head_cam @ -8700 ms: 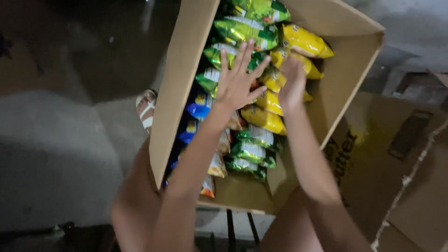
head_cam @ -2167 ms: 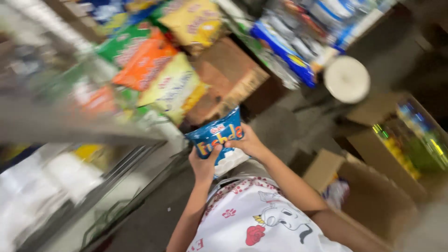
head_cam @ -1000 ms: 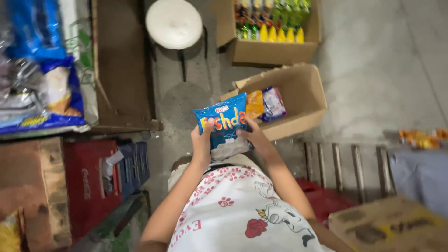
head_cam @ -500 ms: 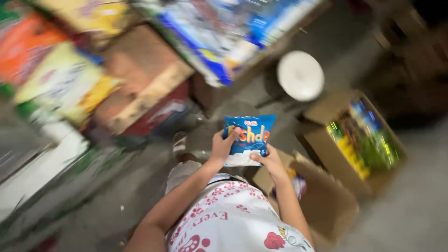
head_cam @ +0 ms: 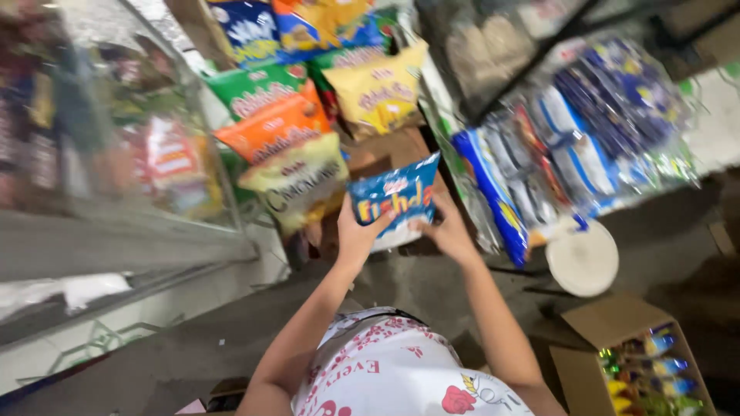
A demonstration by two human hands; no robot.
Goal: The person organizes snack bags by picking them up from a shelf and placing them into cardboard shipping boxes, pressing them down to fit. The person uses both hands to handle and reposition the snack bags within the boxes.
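Head view, looking down over the person's white printed shirt (head_cam: pixel 385 370). Both arms are raised forward.

Left hand (head_cam: pixel 358 231): fingers curled around the lower left edge of a blue snack bag (head_cam: pixel 395 202), thumb lying across its front face. Grip closed on the bag.

Right hand (head_cam: pixel 447 231): wrapped around the bag's lower right edge, fingers behind it and thumb at the front (the fingertips themselves are hidden by the packet, so how far they curl cannot be told exactly). Grip closed on the same bag.

Blue snack bag: held upright between the two hands, slightly tilted, front face toward the camera, in the air in front of a brown cardboard surface (head_cam: pixel 393 150).

Surroundings: just left of the bag hang a pale yellow snack bag (head_cam: pixel 297 181), an orange snack bag (head_cam: pixel 274 127) above it, and a green snack bag (head_cam: pixel 254 88) higher still. A yellow snack bag (head_cam: pixel 378 92) sits directly above the held bag. To the right hang clear bundles of blue and white packets (head_cam: pixel 539 162), blurred by camera motion. A round white stool (head_cam: pixel 582 258) stands on the dark floor right of the hands. At lower right is an open cardboard box (head_cam: pixel 586 362) with small colourful packets inside. A glass display case (head_cam: pixel 116 154) fills the left side.
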